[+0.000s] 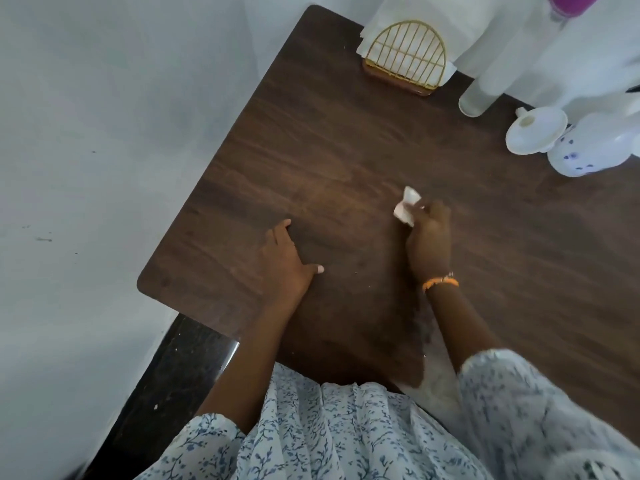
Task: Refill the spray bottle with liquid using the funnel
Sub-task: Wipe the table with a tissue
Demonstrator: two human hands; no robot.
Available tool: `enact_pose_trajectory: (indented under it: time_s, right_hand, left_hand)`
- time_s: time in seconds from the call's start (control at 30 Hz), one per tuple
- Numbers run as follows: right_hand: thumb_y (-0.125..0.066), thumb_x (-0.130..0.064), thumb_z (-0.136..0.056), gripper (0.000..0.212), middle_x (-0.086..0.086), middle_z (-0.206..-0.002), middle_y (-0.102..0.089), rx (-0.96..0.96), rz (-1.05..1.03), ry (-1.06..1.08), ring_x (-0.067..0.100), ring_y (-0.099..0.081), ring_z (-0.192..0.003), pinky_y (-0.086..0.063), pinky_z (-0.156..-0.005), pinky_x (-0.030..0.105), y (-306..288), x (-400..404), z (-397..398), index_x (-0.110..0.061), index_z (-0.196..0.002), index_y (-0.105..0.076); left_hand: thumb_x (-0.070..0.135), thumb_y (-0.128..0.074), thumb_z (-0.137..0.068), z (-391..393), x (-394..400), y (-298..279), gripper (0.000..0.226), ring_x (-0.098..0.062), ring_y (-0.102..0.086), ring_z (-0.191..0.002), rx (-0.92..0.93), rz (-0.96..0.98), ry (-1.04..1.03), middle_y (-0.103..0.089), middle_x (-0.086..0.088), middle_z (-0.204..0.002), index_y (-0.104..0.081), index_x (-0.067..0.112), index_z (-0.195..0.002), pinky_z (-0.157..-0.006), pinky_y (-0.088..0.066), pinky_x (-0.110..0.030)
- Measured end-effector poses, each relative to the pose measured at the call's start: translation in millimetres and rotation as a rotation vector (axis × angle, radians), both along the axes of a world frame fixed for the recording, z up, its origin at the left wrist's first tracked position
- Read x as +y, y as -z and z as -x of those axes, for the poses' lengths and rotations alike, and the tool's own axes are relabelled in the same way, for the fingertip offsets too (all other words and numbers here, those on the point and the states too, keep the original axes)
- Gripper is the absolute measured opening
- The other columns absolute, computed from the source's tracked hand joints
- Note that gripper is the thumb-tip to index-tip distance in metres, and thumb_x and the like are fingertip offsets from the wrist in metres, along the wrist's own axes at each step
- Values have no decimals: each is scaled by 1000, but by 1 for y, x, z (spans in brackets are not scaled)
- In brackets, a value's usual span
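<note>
While the right hand (429,237) is pinching a crumpled white tissue (407,206) against the middle of the table (346,140), the left hand (287,258) is lying flat, fingers straight, palm down near the left edge. Funnel (535,130) is sitting wide mouth up near the far right corner, spout axis roughly vertical, touching or just beside a white bottle (585,147) with purple marks; can't tell whether that's the spray bottle, its top is running out of frame. Clear tall cylinder (485,91) is standing just behind the funnel, long axis upright. Gold wire napkin holder (405,57) is sitting at the far edge. Wide bare wood is lying between both hands and the far items.
</note>
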State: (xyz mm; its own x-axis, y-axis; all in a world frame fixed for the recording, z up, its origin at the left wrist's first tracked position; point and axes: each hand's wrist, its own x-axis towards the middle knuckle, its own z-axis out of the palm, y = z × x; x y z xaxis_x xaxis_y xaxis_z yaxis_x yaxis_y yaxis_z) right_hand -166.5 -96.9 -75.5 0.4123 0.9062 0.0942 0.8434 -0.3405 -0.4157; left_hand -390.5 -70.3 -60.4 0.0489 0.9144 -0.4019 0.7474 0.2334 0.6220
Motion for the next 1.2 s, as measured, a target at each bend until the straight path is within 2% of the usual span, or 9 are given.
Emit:
enact_pose_trajectory:
  time_s: [0.17,0.3,0.43,0.5,0.67,0.83,0.93,1.1,1.2]
  right_hand:
    - [-50,0,-82,25,20,-100,-56,201,-63,114,30,-51,-97,-38,-88,30,-2,72,19,3,-101,-67]
    - [-52,-13,-89,17,15,-97,-57,213,-60,-199,25,-51,-95,-39,-82,32,-8,53,83,-12,-98,-67]
    - [-45,-13,-85,31,11,-96,-64,115,-82,-477,23,-51,-93,-47,-74,34,0,-2,71,-7,-102,-70]
    - [-46,-16,-85,31,11,-104,-66,66,-91,-364,29,-57,-98,-46,-85,35,3,15,35,-10,-101,-72]
    - [-45,-11,-78,40,12,-118,-60,49,89,51,33,-52,-109,-44,-87,37,0,104,-5,-19,-107,-70]
    - [-42,-16,-84,34,14,-91,-65,215,-83,-387,33,-56,-85,-34,-74,30,2,65,78,-12,-92,-74]
    - [-39,-15,-88,34,10,-91,-63,310,-36,-603,23,-47,-83,-31,-74,27,2,-2,88,-11,-96,-73]
    - [-39,-8,-83,36,13,-88,-63,251,-110,-352,20,-46,-85,-33,-74,22,3,0,15,-11,-92,-74]
    - [-42,-2,-77,35,18,-87,-61,250,-103,-78,33,-51,-86,-34,-75,22,2,33,0,-6,-91,-74]
  left_hand:
    - [20,-89,-54,-2,0,1,99,-25,-53,-105,-44,-8,-35,-44,-11,-126,-34,14,-136,-94,-46,-44]
    - [24,-89,-51,1,0,5,100,-26,-53,-104,-26,-24,-11,-46,-11,-123,-35,12,-134,-91,-46,-45]
    - [27,-88,-52,2,1,5,98,-26,-51,-109,1,-21,20,-46,-10,-126,-35,14,-134,-94,-44,-43]
    - [25,-89,-52,1,1,3,96,-26,-51,-109,-20,-10,1,-45,-10,-126,-36,14,-132,-93,-46,-44]
    - [19,-89,-51,-1,1,3,93,-29,-50,-107,-72,-14,-34,-43,-11,-126,-39,11,-129,-89,-47,-47]
    - [17,-90,-48,0,2,3,93,-31,-51,-104,-76,-21,-40,-44,-12,-123,-40,11,-126,-88,-47,-47]
    - [16,-89,-49,-1,2,2,91,-31,-50,-107,-71,-29,-34,-44,-12,-125,-40,11,-126,-90,-45,-47]
    - [17,-90,-49,-1,2,2,90,-30,-50,-106,-82,-16,-42,-43,-10,-121,-40,12,-123,-89,-47,-46]
    - [17,-90,-50,-2,1,1,89,-30,-50,-105,-71,-17,-33,-43,-10,-121,-40,12,-124,-88,-47,-46]
